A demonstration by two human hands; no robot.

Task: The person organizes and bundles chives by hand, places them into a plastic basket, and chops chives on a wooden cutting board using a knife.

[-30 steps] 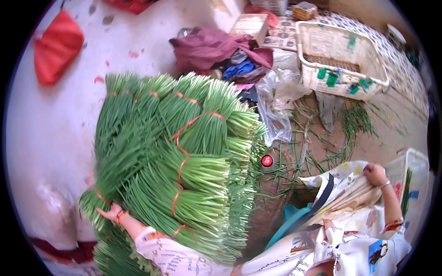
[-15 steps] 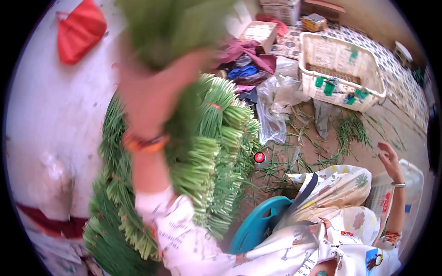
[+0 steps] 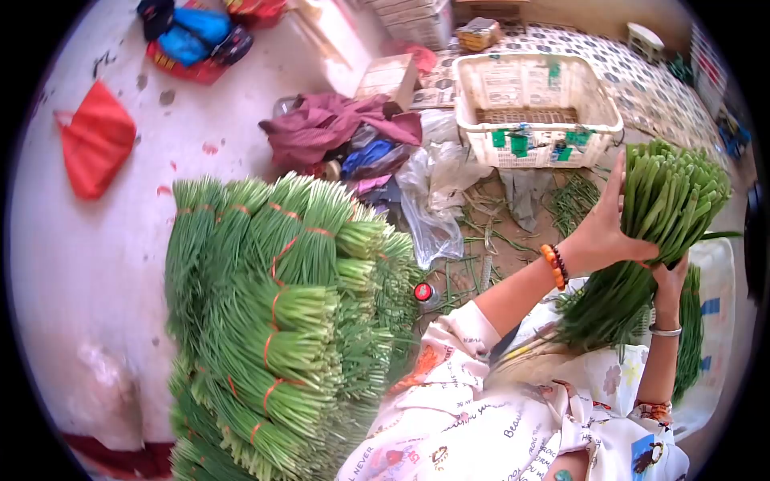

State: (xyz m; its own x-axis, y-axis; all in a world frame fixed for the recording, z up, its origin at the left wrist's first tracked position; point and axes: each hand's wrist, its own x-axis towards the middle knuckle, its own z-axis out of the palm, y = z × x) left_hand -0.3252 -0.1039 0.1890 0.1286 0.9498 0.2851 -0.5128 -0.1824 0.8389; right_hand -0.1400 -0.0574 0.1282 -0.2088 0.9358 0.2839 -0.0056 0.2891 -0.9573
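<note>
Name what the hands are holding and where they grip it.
A bundle of long green stalks, held around its middle by the left hand and the right hand, stalk ends up and leafy ends hanging down.

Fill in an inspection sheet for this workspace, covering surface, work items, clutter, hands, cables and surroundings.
Surface: brown floor, littered with cut green leaf scraps.
Work items: loose-ended bunch of long green leaves, held; large pile of similar green bundles, tied with red bands.
Clutter: crumpled maroon cloth, clear plastic bag, red-capped container beside the pile.
Hands: left hand grips the bunch; right hand against its underside, partly hidden.
Cables: nothing seen.
Surroundings: white plastic basket with green tape; whitish crate at right.
</note>
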